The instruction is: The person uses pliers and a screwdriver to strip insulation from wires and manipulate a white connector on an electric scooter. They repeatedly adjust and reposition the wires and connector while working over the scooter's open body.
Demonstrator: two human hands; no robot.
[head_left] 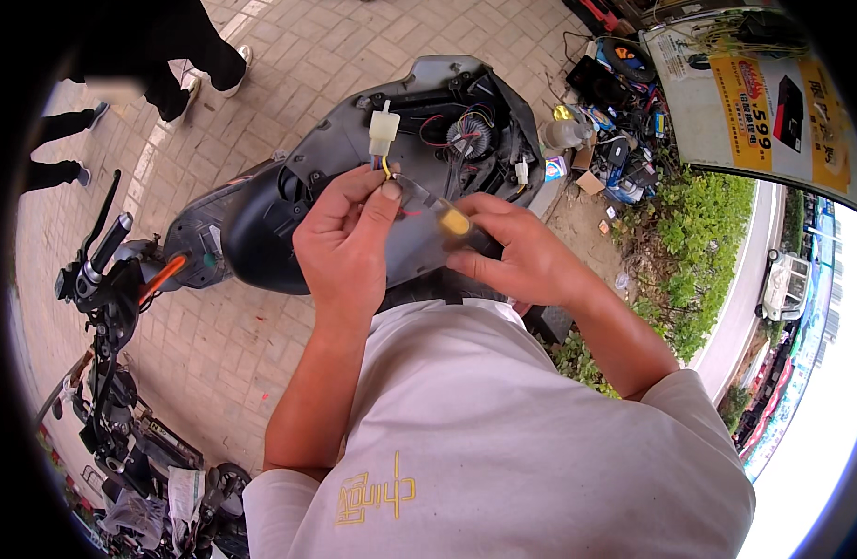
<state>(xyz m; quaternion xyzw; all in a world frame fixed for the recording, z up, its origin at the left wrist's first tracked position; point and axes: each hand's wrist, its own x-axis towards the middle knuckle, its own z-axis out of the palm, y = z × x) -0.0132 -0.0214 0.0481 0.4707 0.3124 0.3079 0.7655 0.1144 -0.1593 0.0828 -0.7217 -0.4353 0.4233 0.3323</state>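
Note:
My left hand [344,228] pinches a short bundle of coloured wires just below a white plug connector [383,129], which stands up above the fingertips. A dark, see-through strip stretches from those fingers toward my right hand [521,244]. Between the right thumb and fingers is what looks like a roll of dark tape [454,222] with a yellow core, smeared by motion. Under both hands lies the grey scooter body [354,116], its rear compartment uncovered. Inside it sit loose wires and a round, finned metal part [467,138]. A smaller white connector [521,171] hangs near the compartment's right edge.
The scooter's black seat [265,228] extends left toward the handlebar [107,247]. Parts and rubbish pile up [624,149] at the right, beside green bushes [708,224] and a signboard [726,102]. Other people's legs [195,70] show at upper left. More scooters [149,466] stand at lower left.

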